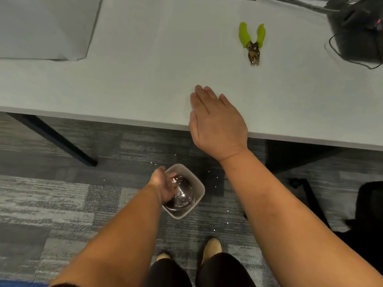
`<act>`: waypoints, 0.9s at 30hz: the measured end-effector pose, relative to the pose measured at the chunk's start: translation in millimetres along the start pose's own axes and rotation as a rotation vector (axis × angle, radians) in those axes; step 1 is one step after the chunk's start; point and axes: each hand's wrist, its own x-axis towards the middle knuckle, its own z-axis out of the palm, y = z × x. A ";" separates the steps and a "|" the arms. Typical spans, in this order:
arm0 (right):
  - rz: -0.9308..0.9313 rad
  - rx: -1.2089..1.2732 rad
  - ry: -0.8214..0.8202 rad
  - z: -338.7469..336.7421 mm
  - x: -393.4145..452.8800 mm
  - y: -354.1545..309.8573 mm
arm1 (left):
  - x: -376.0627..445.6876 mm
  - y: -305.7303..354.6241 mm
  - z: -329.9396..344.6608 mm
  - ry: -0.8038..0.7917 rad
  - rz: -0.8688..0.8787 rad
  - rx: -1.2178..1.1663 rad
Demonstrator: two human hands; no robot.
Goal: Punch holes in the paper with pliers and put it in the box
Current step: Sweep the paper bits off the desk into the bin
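Observation:
The pliers (251,41), with bright green handles and dark metal jaws pointing toward me, lie untouched on the grey table (134,79) at the far right. My right hand (215,125) rests flat, palm down, on the table's front edge, fingers together and holding nothing. Below, on the carpet, stands a small beige box (201,190) lined with a shiny dark bag. My left hand (163,185) reaches into it at its left rim, fingers curled inside and hidden. No whole sheet of paper shows; something small glints by those fingers.
Tiny white bits (215,179) are scattered on the carpet around the box. A grey folded sheet (41,27) lies on the table's far left. Black equipment with cables (356,34) sits far right. A dark table leg (51,137) slants at left; a black chair (369,204) stands right.

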 end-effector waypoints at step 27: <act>0.029 0.081 -0.296 -26.6 -2.5 -0.9 | -60.4 18.9 15.5 0.033 -0.054 0.031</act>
